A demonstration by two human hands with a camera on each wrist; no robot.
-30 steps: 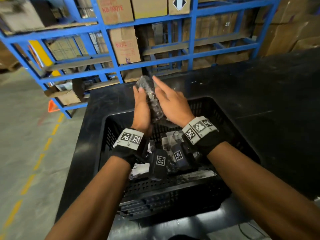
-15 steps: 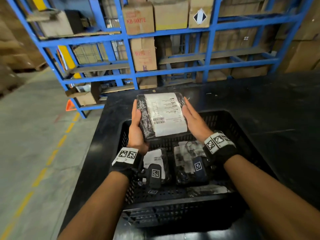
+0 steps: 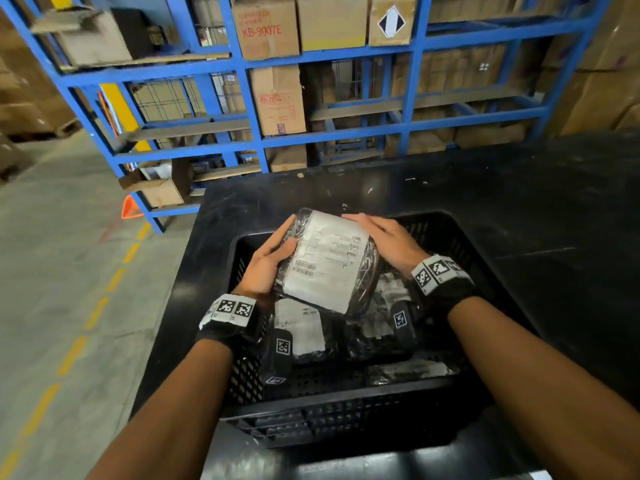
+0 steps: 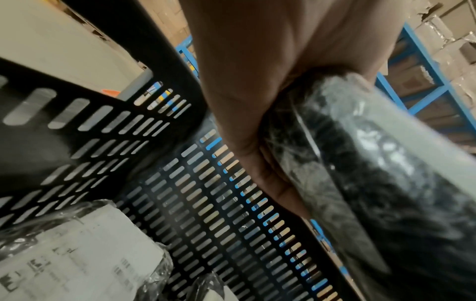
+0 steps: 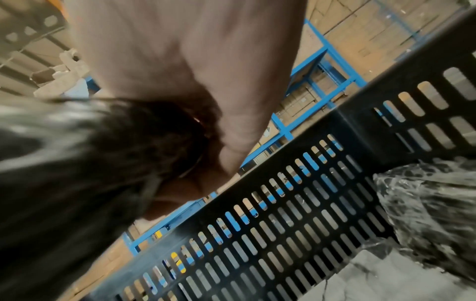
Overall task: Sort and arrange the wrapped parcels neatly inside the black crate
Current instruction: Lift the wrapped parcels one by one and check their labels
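Observation:
A black plastic-wrapped parcel with a white shipping label [image 3: 327, 263] is held tilted above the black slotted crate [image 3: 346, 414]. My left hand [image 3: 268, 259] grips its left edge, thumb on top; the left wrist view shows the palm [image 4: 257, 101] cupped round the parcel's edge [image 4: 360, 173]. My right hand [image 3: 388, 239] lies over the parcel's right edge, fingers nearly straight across the top corner; in the right wrist view its palm [image 5: 193, 71] is against the wrap [image 5: 77, 163]. Other wrapped parcels [image 3: 301, 330] lie on the crate floor below.
The crate sits at the front left of a black table [image 3: 519, 202]. Blue shelving [image 3: 256, 109] with cardboard boxes stands behind it. A concrete floor with a dashed yellow line [image 3: 69, 355] lies to the left.
The parcel has come down and tilted, its right side lower, closer to the parcels in the crate. A second ago it was held on edge between both hands.

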